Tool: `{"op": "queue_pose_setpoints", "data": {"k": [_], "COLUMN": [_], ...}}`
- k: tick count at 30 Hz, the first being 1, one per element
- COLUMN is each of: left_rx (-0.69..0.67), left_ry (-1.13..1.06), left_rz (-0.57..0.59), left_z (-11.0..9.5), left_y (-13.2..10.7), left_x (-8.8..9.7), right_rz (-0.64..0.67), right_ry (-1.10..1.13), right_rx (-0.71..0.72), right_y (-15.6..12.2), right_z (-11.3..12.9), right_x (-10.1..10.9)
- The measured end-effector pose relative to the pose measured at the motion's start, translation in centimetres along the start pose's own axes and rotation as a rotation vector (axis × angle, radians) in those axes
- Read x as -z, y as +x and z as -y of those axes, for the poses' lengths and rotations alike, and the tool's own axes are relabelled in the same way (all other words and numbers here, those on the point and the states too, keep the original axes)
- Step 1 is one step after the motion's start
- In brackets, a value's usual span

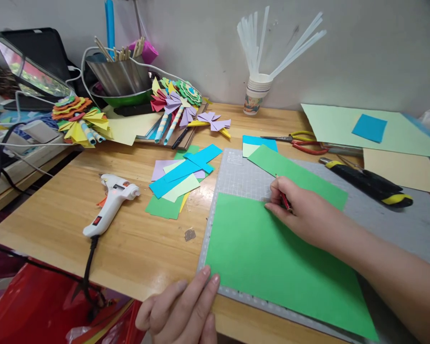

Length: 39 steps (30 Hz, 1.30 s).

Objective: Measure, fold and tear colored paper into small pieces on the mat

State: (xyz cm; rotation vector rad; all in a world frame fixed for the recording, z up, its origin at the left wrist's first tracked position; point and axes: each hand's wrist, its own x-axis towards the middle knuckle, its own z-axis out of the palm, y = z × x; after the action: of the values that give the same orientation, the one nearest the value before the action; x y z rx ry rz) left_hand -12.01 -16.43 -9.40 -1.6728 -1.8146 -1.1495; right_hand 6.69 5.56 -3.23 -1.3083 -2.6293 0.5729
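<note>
A large green paper sheet [272, 258] lies on a grey cutting mat [240, 177]. My right hand [304, 212] rests on the sheet's top edge, fingers closed round a thin red pencil or pen [284, 200]. A second green strip [297, 174] lies just behind that hand. My left hand [184, 310] is at the table's front edge, fingers stretched flat, its fingertips touching the mat's near-left corner and holding nothing.
A white glue gun [109, 205] lies at left with its black cord over the edge. Blue, green and purple paper scraps [182, 179] sit mid-table. Paper flowers [179, 102], a metal bowl, a cup of glue sticks [256, 93], scissors [297, 141] and a black-yellow knife [370, 184] stand behind.
</note>
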Motion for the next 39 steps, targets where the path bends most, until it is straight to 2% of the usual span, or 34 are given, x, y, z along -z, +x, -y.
{"op": "queue_pose_setpoints", "data": {"k": [6,14,16,19,26,30,35,39], "left_rx": [-0.142,-0.103,-0.080,-0.004,0.139,0.040,-0.102,-0.131], "left_ry": [0.036,0.028,0.026,0.018,0.033,0.050,0.091,0.109], "left_rz": [0.178,0.164,0.141,0.026,-0.127,-0.053,0.168,0.134], "left_z": [0.5,0.1,0.0,-0.2,-1.0,-0.6,0.3,0.5], "left_y": [1.0,1.1,0.8,0.2,-0.4,0.1,0.8,0.9], "left_x": [1.2,1.1,0.8,0.2,-1.4,-0.6,1.0,1.0], "right_rz": [-0.019,-0.041,-0.044,-0.037,-0.032,-0.073,-0.088,-0.111], "right_ry": [0.004,-0.063,-0.091,-0.091,0.072,0.133,0.185,0.182], "right_rx": [0.033,0.059,0.049,0.022,0.053,0.083,0.073,0.044], "right_y": [0.0,-0.1,-0.2,0.1,2.5,3.3,3.5,3.6], "right_z": [-0.4,0.0,0.5,1.8,5.4,6.2,6.2,6.4], "right_x": [-0.4,-0.1,0.0,0.2,-0.6,-1.8,-2.6,-2.5]}}
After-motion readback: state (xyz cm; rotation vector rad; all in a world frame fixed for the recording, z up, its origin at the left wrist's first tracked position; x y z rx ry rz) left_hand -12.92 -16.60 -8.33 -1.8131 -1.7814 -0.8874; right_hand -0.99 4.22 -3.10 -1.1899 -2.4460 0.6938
